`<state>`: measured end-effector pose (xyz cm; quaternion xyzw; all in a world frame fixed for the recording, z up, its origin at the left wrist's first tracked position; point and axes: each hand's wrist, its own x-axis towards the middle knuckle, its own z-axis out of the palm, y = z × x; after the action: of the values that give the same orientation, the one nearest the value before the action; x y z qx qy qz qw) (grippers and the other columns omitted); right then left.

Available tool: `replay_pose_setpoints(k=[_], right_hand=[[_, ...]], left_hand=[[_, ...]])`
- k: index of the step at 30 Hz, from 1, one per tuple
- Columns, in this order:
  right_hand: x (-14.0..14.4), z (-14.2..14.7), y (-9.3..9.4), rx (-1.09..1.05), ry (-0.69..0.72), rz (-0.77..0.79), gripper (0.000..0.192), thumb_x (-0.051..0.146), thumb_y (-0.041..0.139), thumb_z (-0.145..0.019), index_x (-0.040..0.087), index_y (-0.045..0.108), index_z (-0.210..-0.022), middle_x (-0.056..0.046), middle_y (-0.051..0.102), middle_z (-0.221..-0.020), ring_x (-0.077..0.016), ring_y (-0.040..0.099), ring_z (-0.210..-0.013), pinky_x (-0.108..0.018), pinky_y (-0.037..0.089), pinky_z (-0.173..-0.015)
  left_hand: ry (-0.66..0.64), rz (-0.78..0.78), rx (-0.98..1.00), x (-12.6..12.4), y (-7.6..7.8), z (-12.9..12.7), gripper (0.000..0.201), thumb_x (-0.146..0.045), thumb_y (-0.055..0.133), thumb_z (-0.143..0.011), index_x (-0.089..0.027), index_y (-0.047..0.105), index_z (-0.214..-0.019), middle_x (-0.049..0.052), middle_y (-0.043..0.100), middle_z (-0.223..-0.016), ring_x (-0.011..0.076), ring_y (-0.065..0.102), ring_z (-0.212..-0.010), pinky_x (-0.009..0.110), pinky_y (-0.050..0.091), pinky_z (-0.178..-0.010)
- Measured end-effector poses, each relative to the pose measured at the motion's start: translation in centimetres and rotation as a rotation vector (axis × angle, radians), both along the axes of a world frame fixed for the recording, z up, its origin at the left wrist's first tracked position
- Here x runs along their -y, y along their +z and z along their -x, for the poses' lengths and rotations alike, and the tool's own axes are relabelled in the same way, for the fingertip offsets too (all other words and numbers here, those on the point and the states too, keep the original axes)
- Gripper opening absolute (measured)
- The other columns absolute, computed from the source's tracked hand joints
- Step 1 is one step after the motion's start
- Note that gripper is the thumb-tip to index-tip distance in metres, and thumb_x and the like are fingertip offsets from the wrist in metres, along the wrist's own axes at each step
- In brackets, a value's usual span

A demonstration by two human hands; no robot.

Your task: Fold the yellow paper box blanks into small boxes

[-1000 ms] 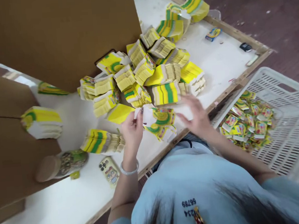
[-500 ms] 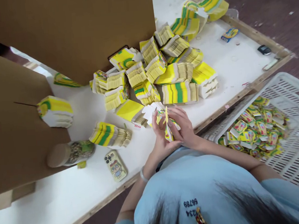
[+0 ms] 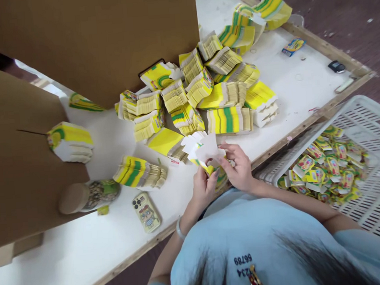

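Close to my body, my left hand (image 3: 204,186) is closed on the lower edge of a small cardboard carton (image 3: 207,149), its white inner side facing up and yellow-green print showing at the edges. From the other side, my right hand (image 3: 239,167) pinches the same carton between thumb and fingers. White flaps fan out at its far left; whether they all belong to one carton I cannot tell. Just beyond lie bundles of flat printed cartons, among them a green-striped stack (image 3: 229,120) and a yellow stack (image 3: 166,142).
At right, a white plastic basket (image 3: 376,185) holds many small cartons (image 3: 326,164). Left of my hands are a phone (image 3: 147,212), a jar (image 3: 90,195) and another carton stack (image 3: 139,172). Tall brown cardboard boxes (image 3: 103,39) stand behind. A wooden edge (image 3: 276,146) borders the white table.
The carton was upright and edge-on between my hands; now it lies opened out, white side up. My right hand has shifted slightly right and down, away from the left.
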<state>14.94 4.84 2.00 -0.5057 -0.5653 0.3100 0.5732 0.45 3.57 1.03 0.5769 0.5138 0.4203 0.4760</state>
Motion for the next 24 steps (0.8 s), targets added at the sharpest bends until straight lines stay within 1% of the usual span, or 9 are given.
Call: replay_pose_setpoints(k=[2,4,6,8,12,15,18,20,24], right_hand=[[0.5,0.2,-0.5,-0.121,-0.039,0.048,0.03,0.041,0.06,-0.1,0.025,0.053,-0.124,-0.005,0.075,-0.098,-0.0166,0.076,-0.076,-0.031,0.064,-0.073],[0.9,-0.1,-0.8,-0.18,0.022,0.003,0.038,0.039,0.065,-0.097,0.026,0.048,-0.129,-0.005,0.075,-0.097,-0.0157,0.076,-0.077,-0.029,0.063,-0.073],[1.3,-0.9,-1.0,-0.165,0.133,-0.022,0.04,0.036,0.069,-0.095,0.026,0.051,-0.129,-0.005,0.076,-0.102,-0.0164,0.076,-0.085,-0.031,0.063,-0.079],[1.6,-1.9,-1.0,-0.119,0.225,0.035,0.034,0.037,0.07,-0.093,0.025,0.061,-0.124,-0.008,0.077,-0.11,-0.0178,0.076,-0.092,-0.033,0.063,-0.085],[2.1,-3.3,-1.2,-0.058,0.349,0.148,0.024,0.04,0.062,-0.098,0.02,0.074,-0.102,-0.005,0.078,-0.092,-0.0174,0.075,-0.084,-0.031,0.062,-0.079],[2.6,-3.5,-1.7,-0.001,0.355,0.137,0.03,0.037,0.056,-0.101,0.018,0.072,-0.084,-0.002,0.072,-0.074,-0.0151,0.07,-0.068,-0.027,0.06,-0.066],[2.9,-3.5,-2.5,0.039,0.251,0.098,0.025,0.039,0.058,-0.1,0.02,0.071,-0.108,-0.008,0.078,-0.097,-0.0169,0.075,-0.075,-0.029,0.064,-0.067],[2.9,-3.9,-3.0,0.102,0.276,0.021,0.034,0.041,0.059,-0.1,0.023,0.066,-0.128,-0.011,0.078,-0.117,-0.0188,0.078,-0.088,-0.032,0.066,-0.076],[2.7,-5.5,-2.9,0.191,0.537,-0.079,0.045,0.055,0.062,-0.096,0.024,0.071,-0.128,-0.012,0.076,-0.126,-0.0251,0.074,-0.116,-0.041,0.062,-0.099]], left_hand=[[0.031,0.043,-0.003,0.4,0.2,-0.5,0.041,-0.058,0.062,-0.091,-0.019,0.065,-0.104,0.001,0.067,-0.074,0.0133,0.057,-0.062,0.024,0.048,-0.06],[0.085,0.057,0.065,1.0,0.3,-1.1,0.044,-0.057,0.061,-0.093,-0.022,0.061,-0.12,0.004,0.072,-0.088,0.016,0.066,-0.075,0.026,0.053,-0.069],[0.144,0.057,0.176,1.8,0.2,-1.5,0.061,-0.054,0.06,-0.095,-0.031,0.038,-0.147,0.005,0.074,-0.1,0.0173,0.071,-0.084,0.029,0.056,-0.077],[0.175,0.066,0.263,2.6,-0.2,-1.4,0.076,-0.052,0.063,-0.095,-0.039,0.017,-0.154,0.004,0.075,-0.099,0.0168,0.072,-0.077,0.031,0.057,-0.073],[0.031,0.223,0.264,4.0,-1.3,-0.7,0.051,-0.054,0.069,-0.09,-0.035,0.045,-0.13,0.002,0.072,-0.081,0.0165,0.064,-0.057,0.03,0.052,-0.054],[-0.087,0.322,0.289,4.4,-2.1,-0.4,0.041,-0.059,0.069,-0.088,-0.03,0.052,-0.112,0.001,0.069,-0.074,0.016,0.061,-0.053,0.029,0.048,-0.049],[-0.012,0.257,0.317,4.2,-2.0,-0.5,0.055,-0.065,0.062,-0.09,-0.033,0.046,-0.131,0.005,0.075,-0.089,0.0189,0.067,-0.063,0.031,0.053,-0.055],[-0.002,0.224,0.298,3.9,-1.4,-0.3,0.07,-0.07,0.055,-0.091,-0.032,0.039,-0.148,0.009,0.077,-0.101,0.0221,0.072,-0.073,0.036,0.058,-0.064],[-0.122,0.182,0.133,2.8,0.3,0.6,0.059,-0.067,0.043,-0.098,-0.025,0.066,-0.134,0.013,0.076,-0.118,0.0288,0.072,-0.107,0.042,0.058,-0.097]])
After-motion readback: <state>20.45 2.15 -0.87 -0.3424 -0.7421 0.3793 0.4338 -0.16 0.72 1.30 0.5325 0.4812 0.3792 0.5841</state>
